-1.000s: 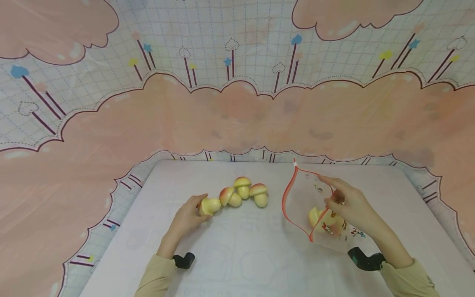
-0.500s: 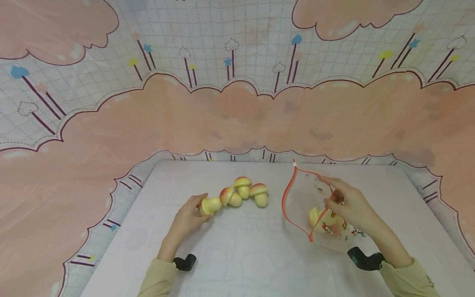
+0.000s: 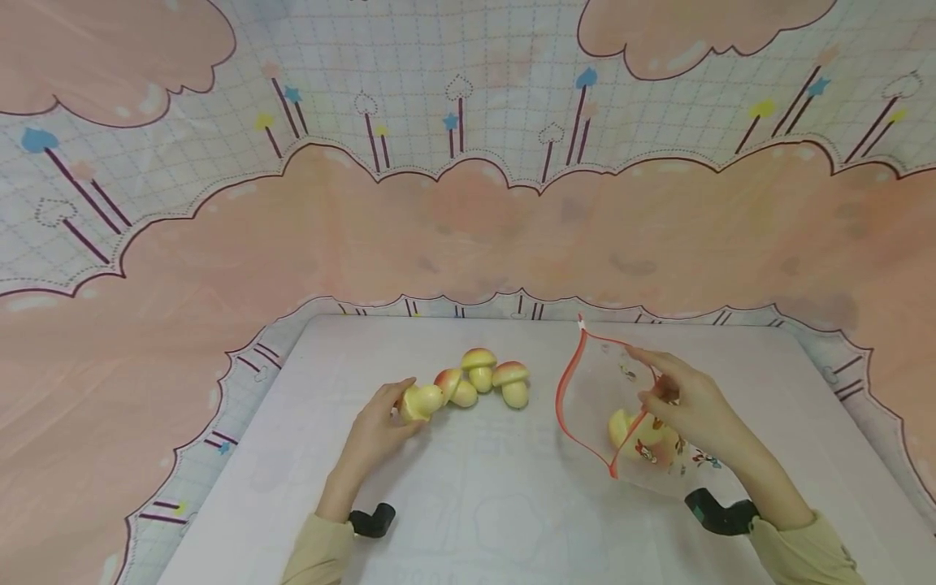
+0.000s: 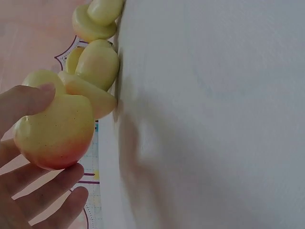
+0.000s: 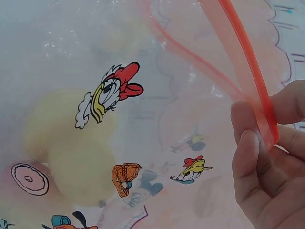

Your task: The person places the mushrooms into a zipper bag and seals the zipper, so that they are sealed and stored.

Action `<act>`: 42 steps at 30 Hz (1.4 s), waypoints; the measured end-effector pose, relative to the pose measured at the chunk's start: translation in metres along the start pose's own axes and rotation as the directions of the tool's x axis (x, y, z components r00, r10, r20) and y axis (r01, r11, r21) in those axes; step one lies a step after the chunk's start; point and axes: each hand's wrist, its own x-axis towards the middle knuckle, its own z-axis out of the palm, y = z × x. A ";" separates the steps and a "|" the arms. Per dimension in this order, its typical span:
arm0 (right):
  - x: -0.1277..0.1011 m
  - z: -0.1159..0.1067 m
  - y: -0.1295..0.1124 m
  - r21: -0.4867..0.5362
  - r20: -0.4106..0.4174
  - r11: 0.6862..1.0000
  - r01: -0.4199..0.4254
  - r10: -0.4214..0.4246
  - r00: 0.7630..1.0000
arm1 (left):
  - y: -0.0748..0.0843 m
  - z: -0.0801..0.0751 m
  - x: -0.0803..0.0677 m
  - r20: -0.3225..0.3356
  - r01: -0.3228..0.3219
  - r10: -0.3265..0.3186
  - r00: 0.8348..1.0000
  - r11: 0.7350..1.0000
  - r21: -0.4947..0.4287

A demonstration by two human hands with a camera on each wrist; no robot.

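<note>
My left hand (image 3: 380, 426) grips a yellow-and-red toy mushroom (image 3: 418, 400) (image 4: 57, 129) at the left end of a row of three more toy mushrooms (image 3: 486, 378) on the white table (image 3: 468, 504). My right hand (image 3: 683, 402) pinches the red-zipped rim of a clear cartoon-printed zip bag (image 3: 607, 398) (image 5: 143, 119), holding its mouth open toward the left. One yellow mushroom (image 3: 627, 429) (image 5: 71, 143) lies inside the bag.
A pink-and-white cloud-patterned cloth (image 3: 468, 219) covers the wall behind the table and hangs around its edges. Black wrist-camera mounts (image 3: 373, 520) sit at both wrists.
My left hand has lifted the gripped mushroom slightly and shifted it right, toward the row. The right hand and bag have stayed in place.
</note>
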 end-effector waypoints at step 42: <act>-0.002 0.001 -0.003 0.013 0.000 1.000 -0.006 0.006 1.000 | 0.065 0.012 0.006 -0.104 -0.187 0.171 0.980 0.966 -0.180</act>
